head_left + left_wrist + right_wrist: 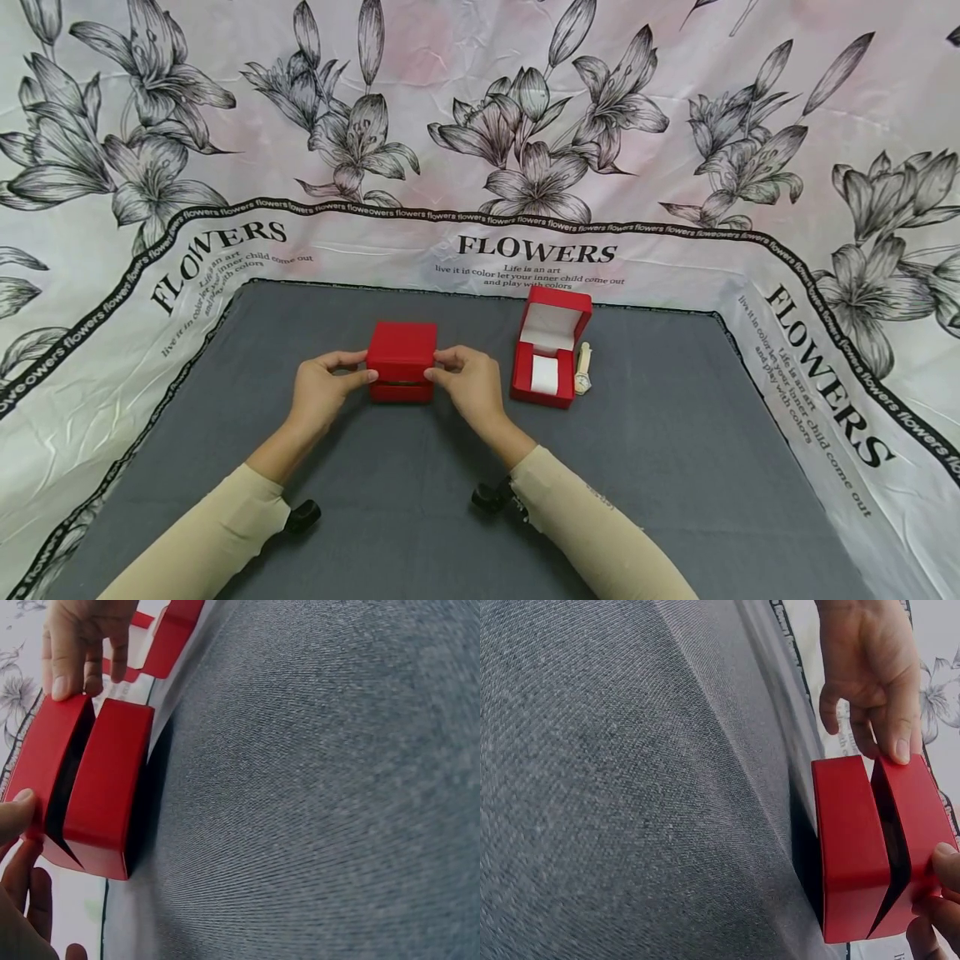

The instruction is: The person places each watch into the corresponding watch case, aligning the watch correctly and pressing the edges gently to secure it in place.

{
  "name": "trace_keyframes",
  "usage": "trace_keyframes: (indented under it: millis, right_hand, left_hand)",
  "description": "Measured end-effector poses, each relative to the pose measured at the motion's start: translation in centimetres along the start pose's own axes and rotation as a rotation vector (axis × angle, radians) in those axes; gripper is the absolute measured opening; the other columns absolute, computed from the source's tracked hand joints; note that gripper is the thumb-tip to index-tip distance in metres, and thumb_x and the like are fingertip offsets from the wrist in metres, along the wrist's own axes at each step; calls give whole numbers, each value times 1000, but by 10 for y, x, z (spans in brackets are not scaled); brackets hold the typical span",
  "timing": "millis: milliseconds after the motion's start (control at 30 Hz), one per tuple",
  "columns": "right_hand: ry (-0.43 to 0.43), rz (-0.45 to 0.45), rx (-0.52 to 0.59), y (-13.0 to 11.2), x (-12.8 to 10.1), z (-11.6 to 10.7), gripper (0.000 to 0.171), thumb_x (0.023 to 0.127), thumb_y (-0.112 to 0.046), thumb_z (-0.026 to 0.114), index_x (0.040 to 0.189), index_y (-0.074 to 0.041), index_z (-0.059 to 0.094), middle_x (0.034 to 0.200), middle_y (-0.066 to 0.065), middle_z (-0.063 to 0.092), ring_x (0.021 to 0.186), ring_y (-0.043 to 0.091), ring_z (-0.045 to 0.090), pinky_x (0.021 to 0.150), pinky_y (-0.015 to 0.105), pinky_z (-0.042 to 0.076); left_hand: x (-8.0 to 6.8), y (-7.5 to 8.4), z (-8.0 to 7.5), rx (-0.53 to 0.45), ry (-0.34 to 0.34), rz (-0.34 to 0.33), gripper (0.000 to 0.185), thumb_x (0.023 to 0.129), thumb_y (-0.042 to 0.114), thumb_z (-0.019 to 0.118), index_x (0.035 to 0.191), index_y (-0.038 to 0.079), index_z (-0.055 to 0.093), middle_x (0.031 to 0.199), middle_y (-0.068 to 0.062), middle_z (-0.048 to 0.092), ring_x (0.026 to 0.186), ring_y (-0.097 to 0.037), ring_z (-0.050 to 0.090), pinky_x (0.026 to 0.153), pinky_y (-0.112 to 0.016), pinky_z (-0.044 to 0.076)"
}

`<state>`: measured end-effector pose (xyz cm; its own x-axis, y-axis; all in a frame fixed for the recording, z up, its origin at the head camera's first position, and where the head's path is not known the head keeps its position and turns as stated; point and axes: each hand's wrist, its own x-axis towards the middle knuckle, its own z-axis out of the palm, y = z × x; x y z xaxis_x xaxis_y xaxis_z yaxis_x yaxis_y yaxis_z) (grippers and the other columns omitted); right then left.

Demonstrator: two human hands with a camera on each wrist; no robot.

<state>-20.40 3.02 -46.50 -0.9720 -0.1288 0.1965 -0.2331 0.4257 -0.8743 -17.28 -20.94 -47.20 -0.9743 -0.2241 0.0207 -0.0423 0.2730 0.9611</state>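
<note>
A red hinged box (402,392) sits on the grey cloth with its lid (403,350) slightly raised; a dark gap shows between lid and base in both wrist views. My left hand (321,387) grips the lid's left side, thumb near the front corner and fingers farther back. On the opposite side my right hand (472,382) pinches the lid between thumb and fingers. The left wrist view shows the lid (46,750) tilted away from the base (111,776). What lies inside the box is hidden.
To the right stands a second red box (542,398), its lid up, with a white cushion (544,375) inside. A wristwatch (583,371) with a pale strap lies against its right side. Flower-printed cloth (525,275) rises behind the grey cloth (660,467).
</note>
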Motion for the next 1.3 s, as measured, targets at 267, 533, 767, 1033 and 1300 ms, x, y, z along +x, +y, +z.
trace_keyframes:
  millis: [267, 533, 767, 1033, 1300]
  right_hand:
    - [7, -1, -10, 3, -3, 2, 26, 83, -22, 87, 108, -17, 81, 105, 1, 79, 91, 10, 72, 65, 26, 54]
    - [-2, -7, -14, 4, -6, 2, 26, 82, -20, 88, 107, -15, 81, 107, -2, 79, 94, 13, 76, 67, 25, 57]
    - [-9, -12, -39, 6, -10, 3, 25, 82, -20, 88, 105, -16, 82, 107, -2, 79, 96, 15, 75, 65, 24, 57]
    - [-15, -27, -55, 9, -12, 3, 24, 81, -22, 89, 103, -15, 82, 107, -2, 79, 98, 12, 74, 68, 23, 56]
    - [-27, -27, -66, 10, -13, 3, 24, 82, -23, 89, 103, -16, 83, 108, -2, 79, 100, 11, 73, 66, 22, 55]
  left_hand:
    - [-3, -4, 1, 13, 8, 18, 41, 80, 20, 89, 118, 8, 78, 118, -13, 73, 92, -20, 49, 48, -23, 32]
    - [-7, -7, 3, 9, 13, 24, 41, 79, 16, 90, 117, 6, 77, 119, -15, 73, 110, -22, 54, 69, -19, 45]
    - [-10, -10, 4, 12, 24, 36, 39, 79, 12, 89, 115, 4, 78, 119, -15, 74, 106, -24, 54, 61, -20, 42]
    - [-13, -13, 7, -2, 37, 37, 37, 78, 8, 89, 112, 2, 78, 117, -16, 75, 109, -19, 58, 67, -19, 46]
    - [-14, -16, 8, -56, 17, 23, 37, 79, 6, 88, 113, 0, 77, 119, -17, 74, 112, -19, 59, 68, -18, 52]
